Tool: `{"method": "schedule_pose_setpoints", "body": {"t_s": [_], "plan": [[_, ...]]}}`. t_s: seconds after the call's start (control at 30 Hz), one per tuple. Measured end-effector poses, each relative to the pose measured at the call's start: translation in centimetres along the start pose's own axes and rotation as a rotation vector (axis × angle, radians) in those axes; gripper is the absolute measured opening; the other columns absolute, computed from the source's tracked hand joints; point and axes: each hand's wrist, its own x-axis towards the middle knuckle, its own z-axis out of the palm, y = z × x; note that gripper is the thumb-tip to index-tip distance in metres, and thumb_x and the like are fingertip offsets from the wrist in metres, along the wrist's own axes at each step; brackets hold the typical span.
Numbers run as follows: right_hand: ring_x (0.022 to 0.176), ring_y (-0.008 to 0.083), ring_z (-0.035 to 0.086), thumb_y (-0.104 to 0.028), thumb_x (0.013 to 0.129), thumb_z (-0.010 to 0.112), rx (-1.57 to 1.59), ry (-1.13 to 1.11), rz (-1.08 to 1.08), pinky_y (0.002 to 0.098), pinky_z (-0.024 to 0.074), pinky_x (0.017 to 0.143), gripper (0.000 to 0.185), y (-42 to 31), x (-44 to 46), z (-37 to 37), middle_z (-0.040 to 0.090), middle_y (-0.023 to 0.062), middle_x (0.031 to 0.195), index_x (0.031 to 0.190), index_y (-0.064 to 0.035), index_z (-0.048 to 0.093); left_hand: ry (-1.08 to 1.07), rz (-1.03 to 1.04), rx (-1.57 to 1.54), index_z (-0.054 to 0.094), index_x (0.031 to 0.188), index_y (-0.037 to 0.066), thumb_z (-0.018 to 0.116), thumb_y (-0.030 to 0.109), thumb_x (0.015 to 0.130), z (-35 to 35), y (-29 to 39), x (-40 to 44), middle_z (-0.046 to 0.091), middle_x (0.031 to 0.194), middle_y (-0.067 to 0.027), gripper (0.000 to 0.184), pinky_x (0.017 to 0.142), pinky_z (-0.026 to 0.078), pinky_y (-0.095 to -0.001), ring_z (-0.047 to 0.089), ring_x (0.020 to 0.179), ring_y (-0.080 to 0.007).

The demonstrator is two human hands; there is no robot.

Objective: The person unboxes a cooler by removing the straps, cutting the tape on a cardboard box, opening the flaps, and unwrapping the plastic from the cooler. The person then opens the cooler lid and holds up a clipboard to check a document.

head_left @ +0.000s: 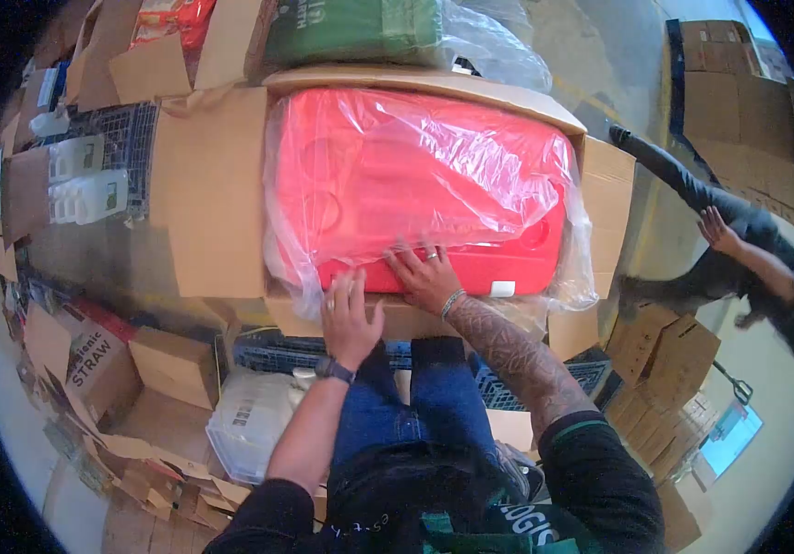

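A large red plastic item point(387, 185) lies in an open cardboard box point(212, 194), partly covered by clear plastic wrap point(480, 138). A small white label point(502, 288) shows at its near edge. My left hand point(351, 314) is at the near edge of the red item, fingers apart and slightly blurred, holding nothing. To its right, my right hand point(423, 275) rests with spread fingers on the red surface beside the edge of the wrap.
Another person point(729, 231) walks at the right. Beyond the box lies a green package point(351, 32). An open carton point(147, 397) and a clear bin point(254, 415) stand at the lower left. Stacked cartons point(739, 111) are at the upper right.
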Motion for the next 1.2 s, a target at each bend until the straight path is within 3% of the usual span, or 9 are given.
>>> {"method": "schedule_pose_setpoints", "body": {"t_s": [0.17,0.47,0.67,0.77,0.87,0.97,1.0,1.07,1.2], "plan": [[0.135,0.0473,0.041,-0.040,0.074,0.080,-0.009,0.025,-0.005,0.0690,0.0394,0.105,0.091,0.1,-0.1,0.5,0.038,0.0130,0.158,0.155,-0.0200,0.042,-0.213,0.013,0.090,0.041,0.152,0.004,0.076,0.032,0.083,0.9,-3.2,-2.5,0.048,0.147,-0.0173,0.082,0.115,0.036,-0.0504,0.044,0.138,-0.0379],[0.132,0.0442,0.045,-0.041,0.063,0.088,-0.015,-0.034,-0.026,0.0673,0.0403,0.107,0.107,0.2,0.0,-0.4,0.038,0.0137,0.157,0.156,-0.0194,0.039,-0.162,-0.082,0.190,0.053,0.145,0.006,0.072,0.034,0.086,2.4,-3.2,-3.3,0.053,0.149,-0.0102,0.068,0.106,0.043,-0.0469,0.053,0.127,-0.0310],[0.132,0.0449,0.046,-0.037,0.068,0.085,0.018,-0.041,-0.027,0.0687,0.0411,0.105,0.100,0.2,-0.2,-0.8,0.039,0.0138,0.157,0.156,-0.0177,0.041,0.085,-0.247,-0.156,0.072,0.119,0.000,0.070,0.032,0.090,3.4,-4.0,-2.0,0.073,0.115,-0.0171,0.043,0.093,0.052,-0.0446,0.068,0.103,-0.0338],[0.132,0.0451,0.046,-0.033,0.080,0.075,-0.005,-0.045,-0.028,0.0689,0.0408,0.105,0.084,0.4,-0.1,-1.0,0.040,0.0145,0.157,0.155,-0.0172,0.042,0.051,-0.716,-0.445,0.072,0.116,-0.003,0.070,0.035,0.092,2.7,-3.3,-1.4,0.072,0.119,-0.0208,0.045,0.097,0.050,-0.0421,0.068,0.111,-0.0359],[0.131,0.0444,0.047,-0.031,0.088,0.065,-0.033,0.053,-0.033,0.0676,0.0419,0.103,0.069,0.2,0.0,1.0,0.042,0.0154,0.155,0.152,-0.0165,0.046,0.042,-0.862,-0.388,0.072,0.112,-0.004,0.073,0.041,0.091,1.3,-3.5,1.0,0.073,0.109,-0.0242,0.049,0.094,0.051,-0.0434,0.070,0.103,-0.0355],[0.128,0.0432,0.049,-0.030,0.090,0.060,-0.054,0.148,-0.040,0.0646,0.0442,0.100,0.061,0.6,-0.3,1.6,0.044,0.0159,0.153,0.148,-0.0150,0.051,0.206,-0.869,-0.882,0.054,0.137,-0.007,0.072,0.038,0.095,5.0,-7.9,2.0,0.065,0.130,-0.0136,0.064,0.102,0.048,-0.0431,0.062,0.115,-0.0250],[0.127,0.0427,0.050,-0.030,0.089,0.060,-0.066,0.170,-0.028,0.0632,0.0455,0.099,0.059,0.3,-0.3,1.5,0.045,0.0161,0.152,0.146,-0.0145,0.053,0.153,-0.857,-1.176,0.058,0.137,0.006,0.063,0.033,0.100,5.6,-10.6,2.7,0.069,0.126,-0.0093,0.047,0.098,0.053,-0.0385,0.066,0.114,-0.0234],[0.127,0.0424,0.050,-0.030,0.090,0.059,-0.071,0.166,-0.014,0.0625,0.0466,0.097,0.058,0.4,-0.5,1.7,0.045,0.0159,0.152,0.146,-0.0144,0.054,0.145,-0.932,-1.453,0.056,0.138,0.005,0.062,0.037,0.100,4.6,-14.4,4.6,0.065,0.133,-0.0104,0.050,0.101,0.053,-0.0434,0.063,0.121,-0.0263],[0.127,0.0419,0.050,-0.031,0.090,0.060,-0.048,0.201,0.001,0.0619,0.0483,0.096,0.059,0.2,-0.3,2.4,0.044,0.0154,0.152,0.146,-0.0143,0.054,0.125,-1.084,-1.512,0.057,0.137,0.008,0.065,0.046,0.097,2.8,-13.2,6.9,0.063,0.137,-0.0121,0.056,0.106,0.049,-0.0526,0.060,0.125,-0.0304]]}}
